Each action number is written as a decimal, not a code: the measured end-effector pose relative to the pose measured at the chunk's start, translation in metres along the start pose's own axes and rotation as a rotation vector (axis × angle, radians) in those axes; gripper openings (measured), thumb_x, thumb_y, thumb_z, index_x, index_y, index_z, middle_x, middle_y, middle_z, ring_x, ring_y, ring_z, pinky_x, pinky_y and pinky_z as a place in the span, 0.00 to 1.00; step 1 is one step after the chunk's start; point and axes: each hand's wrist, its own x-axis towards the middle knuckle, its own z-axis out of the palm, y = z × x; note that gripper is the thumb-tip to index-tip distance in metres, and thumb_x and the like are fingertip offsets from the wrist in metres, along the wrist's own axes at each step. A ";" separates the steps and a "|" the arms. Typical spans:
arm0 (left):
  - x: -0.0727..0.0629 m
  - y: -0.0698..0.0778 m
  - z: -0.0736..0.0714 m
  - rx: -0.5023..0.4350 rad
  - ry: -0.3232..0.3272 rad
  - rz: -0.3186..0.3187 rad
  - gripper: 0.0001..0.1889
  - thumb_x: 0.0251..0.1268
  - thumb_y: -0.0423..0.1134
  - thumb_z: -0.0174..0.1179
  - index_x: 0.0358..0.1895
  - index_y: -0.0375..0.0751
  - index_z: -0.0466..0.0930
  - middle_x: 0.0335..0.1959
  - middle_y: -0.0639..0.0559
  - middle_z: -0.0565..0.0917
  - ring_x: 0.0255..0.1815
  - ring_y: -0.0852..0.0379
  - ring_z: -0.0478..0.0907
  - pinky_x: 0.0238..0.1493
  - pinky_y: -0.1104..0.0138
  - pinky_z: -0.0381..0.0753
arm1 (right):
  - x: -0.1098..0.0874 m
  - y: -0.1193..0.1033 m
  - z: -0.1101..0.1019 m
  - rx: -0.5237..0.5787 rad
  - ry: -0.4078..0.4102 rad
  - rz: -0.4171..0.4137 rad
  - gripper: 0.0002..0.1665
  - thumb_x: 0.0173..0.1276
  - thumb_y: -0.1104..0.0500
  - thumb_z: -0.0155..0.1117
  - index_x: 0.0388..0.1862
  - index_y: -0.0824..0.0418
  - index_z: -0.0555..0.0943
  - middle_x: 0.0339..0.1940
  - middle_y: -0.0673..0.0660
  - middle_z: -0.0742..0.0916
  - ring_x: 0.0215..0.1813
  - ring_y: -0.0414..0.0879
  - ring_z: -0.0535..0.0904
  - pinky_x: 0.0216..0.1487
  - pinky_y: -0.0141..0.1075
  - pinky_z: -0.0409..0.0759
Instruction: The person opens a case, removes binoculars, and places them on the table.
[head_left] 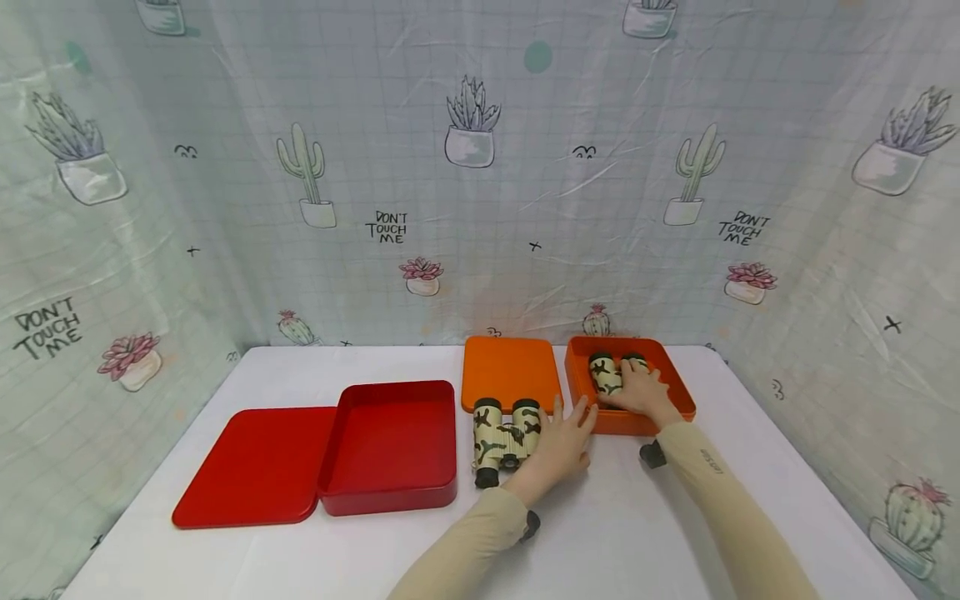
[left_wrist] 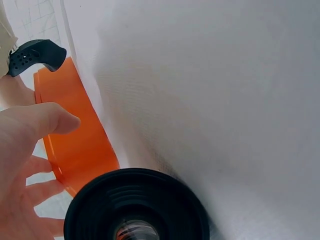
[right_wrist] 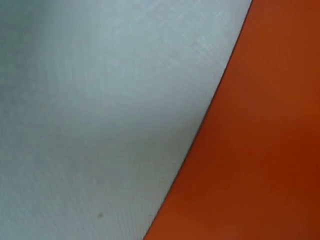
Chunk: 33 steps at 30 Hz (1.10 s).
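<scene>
Inside the orange box [head_left: 632, 423] at the back right lies a camouflage-patterned pair of binoculars [head_left: 604, 377]. My right hand [head_left: 641, 393] reaches in over it and grips its right barrel, covering much of it. A second pair of camouflage binoculars [head_left: 489, 442] lies on the table left of my left hand [head_left: 558, 442]. The left hand's fingers are spread, with their tips by the box's front left corner. In the left wrist view, that hand's thumb [left_wrist: 60, 120] stands apart from its fingers, beside the orange wall, and a black binocular end [left_wrist: 135, 187] shows below.
An orange lid [head_left: 510, 371] lies flat behind the second binoculars. Further left stand a red box [head_left: 397, 442], with nothing in it, and a flat red lid [head_left: 258, 467] against its left side. A patterned curtain [head_left: 480, 208] borders the white table [head_left: 600, 533] at the back.
</scene>
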 end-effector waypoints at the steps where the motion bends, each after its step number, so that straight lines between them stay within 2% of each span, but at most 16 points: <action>1: -0.001 0.000 0.000 0.002 -0.001 -0.001 0.38 0.51 0.55 0.59 0.67 0.52 0.57 0.68 0.53 0.60 0.63 0.38 0.63 0.54 0.46 0.70 | 0.000 -0.001 0.000 0.003 -0.008 0.000 0.55 0.51 0.34 0.58 0.64 0.71 0.55 0.65 0.76 0.60 0.59 0.83 0.51 0.49 0.74 0.56; 7: -0.001 -0.001 0.001 0.003 -0.008 -0.005 0.39 0.51 0.55 0.60 0.67 0.52 0.55 0.68 0.54 0.60 0.63 0.39 0.64 0.54 0.46 0.70 | 0.000 -0.002 0.000 0.010 -0.014 0.005 0.54 0.53 0.36 0.58 0.65 0.72 0.53 0.65 0.76 0.60 0.59 0.83 0.50 0.49 0.74 0.56; 17: 0.001 -0.001 0.002 -0.016 -0.028 -0.009 0.40 0.51 0.55 0.59 0.68 0.53 0.53 0.69 0.54 0.58 0.64 0.39 0.63 0.56 0.45 0.68 | 0.001 -0.001 0.000 0.017 0.036 -0.011 0.53 0.51 0.38 0.61 0.64 0.71 0.56 0.63 0.77 0.61 0.58 0.84 0.50 0.49 0.76 0.53; 28: 0.002 0.000 0.001 -0.056 -0.057 -0.019 0.40 0.52 0.54 0.60 0.68 0.54 0.53 0.69 0.55 0.57 0.65 0.38 0.61 0.57 0.44 0.66 | 0.000 0.001 -0.001 -0.011 0.120 -0.011 0.48 0.52 0.38 0.59 0.61 0.71 0.60 0.61 0.74 0.64 0.55 0.82 0.56 0.46 0.76 0.55; 33: 0.001 0.000 0.000 -0.059 -0.057 -0.017 0.40 0.51 0.53 0.60 0.68 0.54 0.53 0.69 0.55 0.58 0.65 0.38 0.61 0.57 0.44 0.67 | 0.000 0.002 0.001 -0.001 0.137 0.004 0.49 0.52 0.38 0.59 0.62 0.70 0.60 0.62 0.73 0.64 0.55 0.82 0.55 0.47 0.76 0.55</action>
